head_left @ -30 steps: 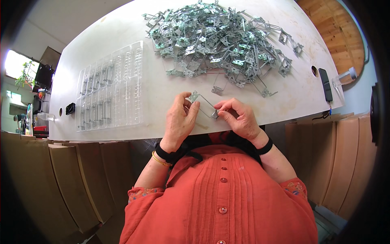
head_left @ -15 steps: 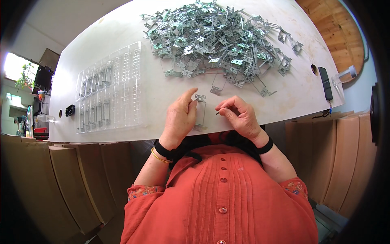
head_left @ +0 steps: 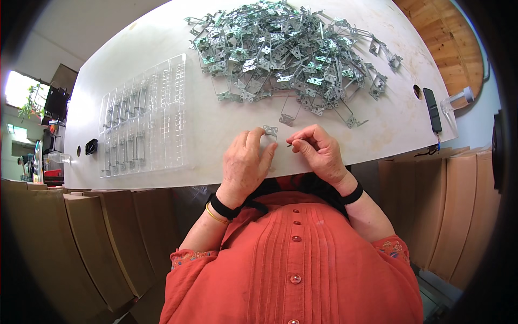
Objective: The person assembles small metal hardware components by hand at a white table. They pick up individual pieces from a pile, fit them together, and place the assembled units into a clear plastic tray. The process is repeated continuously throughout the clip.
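A small silvery wire-and-plate bracket (head_left: pixel 271 130) lies near the table's front edge, its lower part partly covered by my left hand (head_left: pixel 245 157). The left fingers curl over it, with the index fingertip at its far plate and the thumb along its right side. Just to the right, my right hand (head_left: pixel 319 154) pinches a thin, short dark pin (head_left: pixel 290 144) between thumb and index finger. The pin's tip points left, toward the bracket, and is apart from it. Beyond both hands spreads a big tangled heap of similar metal brackets (head_left: pixel 286 54).
At the left lies a clear plastic tray (head_left: pixel 171 116) holding two rows of brackets in its left part. A black object (head_left: pixel 91 146) sits by the left edge, and a dark phone-like device (head_left: pixel 432 110) at the right. Cardboard boxes (head_left: pixel 108 237) stand below the table.
My left hand has shifted slightly right and turned, its pointing index finger now curled onto the bracket. The bracket has moved a little right. My right hand keeps the pin almost in place.
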Action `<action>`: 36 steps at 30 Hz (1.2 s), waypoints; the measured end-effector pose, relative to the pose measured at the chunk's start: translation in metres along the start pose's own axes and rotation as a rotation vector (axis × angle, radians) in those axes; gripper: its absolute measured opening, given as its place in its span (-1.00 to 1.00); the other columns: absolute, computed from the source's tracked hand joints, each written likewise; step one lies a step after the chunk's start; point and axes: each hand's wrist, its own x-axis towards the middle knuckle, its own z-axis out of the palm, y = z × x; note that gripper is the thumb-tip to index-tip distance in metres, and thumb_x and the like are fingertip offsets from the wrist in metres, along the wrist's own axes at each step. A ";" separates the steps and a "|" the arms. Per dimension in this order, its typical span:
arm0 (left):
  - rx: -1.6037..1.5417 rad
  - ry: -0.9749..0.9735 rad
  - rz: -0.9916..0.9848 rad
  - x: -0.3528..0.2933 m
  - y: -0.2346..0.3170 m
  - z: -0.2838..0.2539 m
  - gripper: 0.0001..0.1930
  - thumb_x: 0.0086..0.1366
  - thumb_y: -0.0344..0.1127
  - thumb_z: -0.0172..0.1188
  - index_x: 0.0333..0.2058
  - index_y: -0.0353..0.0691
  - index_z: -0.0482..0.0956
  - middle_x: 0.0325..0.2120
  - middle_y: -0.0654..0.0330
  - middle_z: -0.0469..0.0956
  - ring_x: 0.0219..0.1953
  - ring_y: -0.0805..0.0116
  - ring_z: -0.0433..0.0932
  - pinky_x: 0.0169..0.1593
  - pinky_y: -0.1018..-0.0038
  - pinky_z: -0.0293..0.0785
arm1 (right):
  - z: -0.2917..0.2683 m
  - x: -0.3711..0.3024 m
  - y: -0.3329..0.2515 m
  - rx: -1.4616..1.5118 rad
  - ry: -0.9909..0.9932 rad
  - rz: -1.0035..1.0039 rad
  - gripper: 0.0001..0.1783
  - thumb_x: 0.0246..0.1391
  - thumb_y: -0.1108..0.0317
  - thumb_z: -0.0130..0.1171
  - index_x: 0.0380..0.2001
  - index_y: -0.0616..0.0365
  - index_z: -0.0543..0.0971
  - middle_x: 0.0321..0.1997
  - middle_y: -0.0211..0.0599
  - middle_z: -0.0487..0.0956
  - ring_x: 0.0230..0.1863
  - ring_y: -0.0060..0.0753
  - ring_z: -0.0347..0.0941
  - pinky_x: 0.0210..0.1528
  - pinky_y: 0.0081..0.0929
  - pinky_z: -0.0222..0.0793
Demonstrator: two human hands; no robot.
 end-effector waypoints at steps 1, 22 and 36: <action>0.026 -0.003 0.018 -0.001 0.001 -0.001 -0.63 0.33 -0.29 0.42 0.01 -0.30 0.56 -0.21 -0.04 0.63 -0.22 -0.02 0.63 -0.14 0.18 0.56 | 0.000 0.000 0.000 0.007 0.000 0.002 -0.89 0.43 0.41 0.28 -0.10 0.19 0.57 -0.12 -0.34 0.75 -0.19 -0.65 0.59 -0.07 -0.59 0.54; 0.005 -0.143 0.099 -0.006 0.013 -0.009 -0.48 0.21 -0.43 0.34 0.18 -0.27 0.57 -0.05 -0.08 0.64 -0.07 -0.08 0.63 0.03 0.15 0.58 | 0.002 -0.002 0.007 0.160 0.167 -0.067 -0.81 0.47 0.38 0.24 0.05 0.18 0.57 -0.10 -0.29 0.75 -0.21 -0.59 0.68 -0.10 -0.61 0.61; -0.060 -0.153 0.111 -0.005 0.006 -0.009 -0.48 0.20 -0.42 0.35 0.17 -0.26 0.58 -0.08 -0.09 0.58 -0.11 -0.09 0.62 -0.04 0.15 0.60 | 0.005 0.002 0.001 0.045 0.212 -0.102 -0.81 0.42 0.54 0.24 0.04 0.19 0.66 -0.05 -0.36 0.73 -0.11 -0.55 0.69 0.01 -0.60 0.60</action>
